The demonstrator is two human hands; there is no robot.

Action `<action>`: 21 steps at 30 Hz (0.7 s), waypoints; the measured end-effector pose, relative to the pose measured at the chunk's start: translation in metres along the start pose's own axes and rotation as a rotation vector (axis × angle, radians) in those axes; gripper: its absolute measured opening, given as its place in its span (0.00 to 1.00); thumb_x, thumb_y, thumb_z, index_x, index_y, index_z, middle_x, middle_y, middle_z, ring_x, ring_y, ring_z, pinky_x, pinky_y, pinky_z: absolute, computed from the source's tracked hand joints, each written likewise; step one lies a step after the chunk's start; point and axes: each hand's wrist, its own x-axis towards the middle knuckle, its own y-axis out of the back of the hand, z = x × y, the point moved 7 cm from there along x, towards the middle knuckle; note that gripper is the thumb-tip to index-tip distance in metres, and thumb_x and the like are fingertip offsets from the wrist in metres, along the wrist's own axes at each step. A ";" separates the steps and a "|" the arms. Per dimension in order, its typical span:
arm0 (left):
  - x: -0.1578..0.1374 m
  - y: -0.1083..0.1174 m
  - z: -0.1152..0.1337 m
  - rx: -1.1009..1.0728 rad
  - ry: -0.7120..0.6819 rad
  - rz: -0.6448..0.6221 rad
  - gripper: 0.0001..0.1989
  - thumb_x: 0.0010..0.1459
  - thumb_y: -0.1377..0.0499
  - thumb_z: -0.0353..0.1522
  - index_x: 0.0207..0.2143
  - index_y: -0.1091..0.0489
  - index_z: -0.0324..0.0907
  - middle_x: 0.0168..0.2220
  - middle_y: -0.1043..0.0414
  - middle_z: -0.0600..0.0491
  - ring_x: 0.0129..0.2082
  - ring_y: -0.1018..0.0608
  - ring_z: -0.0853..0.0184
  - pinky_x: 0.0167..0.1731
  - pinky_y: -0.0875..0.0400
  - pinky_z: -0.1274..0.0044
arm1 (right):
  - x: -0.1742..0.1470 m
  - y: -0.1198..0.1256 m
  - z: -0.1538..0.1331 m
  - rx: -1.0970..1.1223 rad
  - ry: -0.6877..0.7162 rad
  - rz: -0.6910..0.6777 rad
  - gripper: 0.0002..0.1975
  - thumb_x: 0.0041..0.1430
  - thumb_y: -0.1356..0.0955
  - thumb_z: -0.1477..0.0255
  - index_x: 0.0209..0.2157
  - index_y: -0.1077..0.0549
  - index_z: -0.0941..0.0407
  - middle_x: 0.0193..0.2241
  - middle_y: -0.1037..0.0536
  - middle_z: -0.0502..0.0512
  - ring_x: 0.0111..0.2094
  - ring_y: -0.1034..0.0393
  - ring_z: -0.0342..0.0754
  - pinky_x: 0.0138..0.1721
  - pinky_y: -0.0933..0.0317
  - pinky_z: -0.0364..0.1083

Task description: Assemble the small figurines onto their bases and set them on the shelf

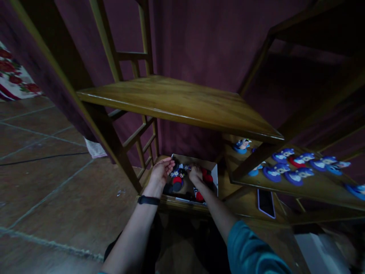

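A shallow white box (214, 166) stands on the low wooden shelf and holds several small figurines in red, dark blue and white. My left hand (162, 172), with a dark band on the wrist, hovers over the box's left rim; its fingers are stretched out and nothing shows in them. Down inside the box is my right hand (195, 173), fingers curled beside a small blue-and-white piece (186, 167). What lies under those fingers is hidden. Left of it sits a figurine with a red body (177, 179). Red pieces (207, 176) lie on its right side.
An upper wooden shelf board (176, 99) juts out above the box. On the right shelf stand several blue-based figurines (276, 171), one with a red base (298, 160). A phone (265, 203) lies lower down. A cable (42, 159) crosses the floor at left.
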 end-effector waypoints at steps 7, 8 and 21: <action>-0.013 -0.016 -0.018 0.144 0.049 -0.074 0.08 0.49 0.45 0.20 0.33 0.30 0.35 0.26 0.26 0.47 0.23 0.24 0.72 0.22 0.31 0.83 | -0.012 0.033 0.022 0.519 -0.144 0.026 0.12 0.51 0.34 0.64 0.36 0.31 0.55 0.34 0.24 0.53 0.35 0.30 0.46 0.36 0.38 0.44; -0.016 -0.020 -0.022 0.164 0.055 -0.091 0.08 0.49 0.44 0.21 0.33 0.30 0.35 0.26 0.26 0.47 0.24 0.24 0.71 0.23 0.31 0.82 | -0.017 0.038 0.023 0.620 -0.132 0.027 0.13 0.50 0.34 0.63 0.36 0.31 0.55 0.33 0.24 0.52 0.33 0.30 0.45 0.35 0.37 0.44; -0.040 -0.031 -0.049 0.181 0.025 -0.179 0.09 0.43 0.36 0.23 0.30 0.28 0.35 0.29 0.26 0.48 0.27 0.24 0.70 0.28 0.28 0.78 | -0.079 0.056 0.022 1.108 -0.024 -0.084 0.17 0.48 0.35 0.62 0.39 0.30 0.55 0.37 0.25 0.53 0.34 0.30 0.44 0.36 0.35 0.45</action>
